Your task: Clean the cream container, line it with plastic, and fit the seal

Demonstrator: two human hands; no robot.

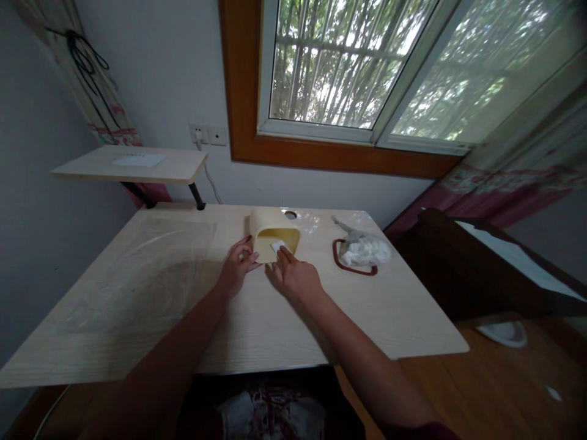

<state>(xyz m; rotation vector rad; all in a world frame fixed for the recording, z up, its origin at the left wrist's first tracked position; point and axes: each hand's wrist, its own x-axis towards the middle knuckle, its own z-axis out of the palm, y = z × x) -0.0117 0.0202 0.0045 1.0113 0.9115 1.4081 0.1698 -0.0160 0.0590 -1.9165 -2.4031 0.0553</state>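
Right hand (299, 280), fingers clamped on a white scrap (276, 245) toward eleven o'clock, inside the box (270, 221); left hand (235, 266), fingers apart, touches its side.

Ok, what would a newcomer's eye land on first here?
Likely the bright window above the desk. Next, the cream box towards the desk's far edge, left hand at its side, right hand touching a small white piece in its opening. To its right lies a crumpled plastic bag.

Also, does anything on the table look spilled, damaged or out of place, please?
Nothing is visibly spilled or damaged. Only the clear plastic sheet at the left seems untidy: it lies wrinkled and loose across the tabletop.
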